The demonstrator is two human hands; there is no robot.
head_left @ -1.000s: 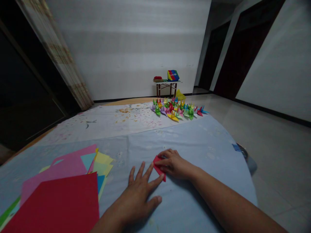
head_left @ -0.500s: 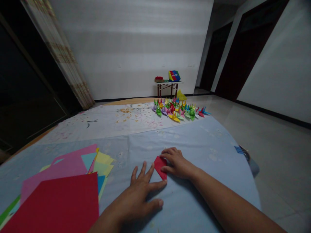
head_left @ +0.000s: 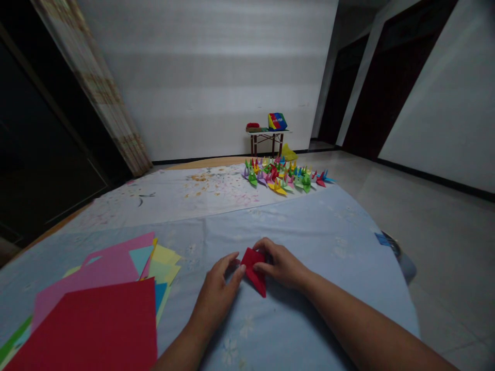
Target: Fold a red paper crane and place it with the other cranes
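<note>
A small piece of folded red paper [head_left: 253,265] lies on the light blue cloth, its narrow point toward me. My right hand [head_left: 284,265] grips its right side, the thumb pressed on top and the fingers curled around the far right edge. At the left corner my left hand [head_left: 220,283] pinches the paper with thumb and forefinger. The other left fingers are curled and mostly hidden. A stack of colored paper sheets [head_left: 93,319], with red on top and pink, yellow, blue and green beneath, sits left of my left hand.
Many-colored folded paper cranes [head_left: 276,175] stand grouped at the table's far right. The tablecloth [head_left: 328,232] covers a round table. Behind it, a small side table [head_left: 268,133] holds a colorful box [head_left: 277,121]. Something blue and grey [head_left: 398,252] shows beyond the right edge.
My left hand has gone from spread flat beside the paper to closed at its left corner. The paper's near point now shows uncovered. My right hand stays on the right side.
</note>
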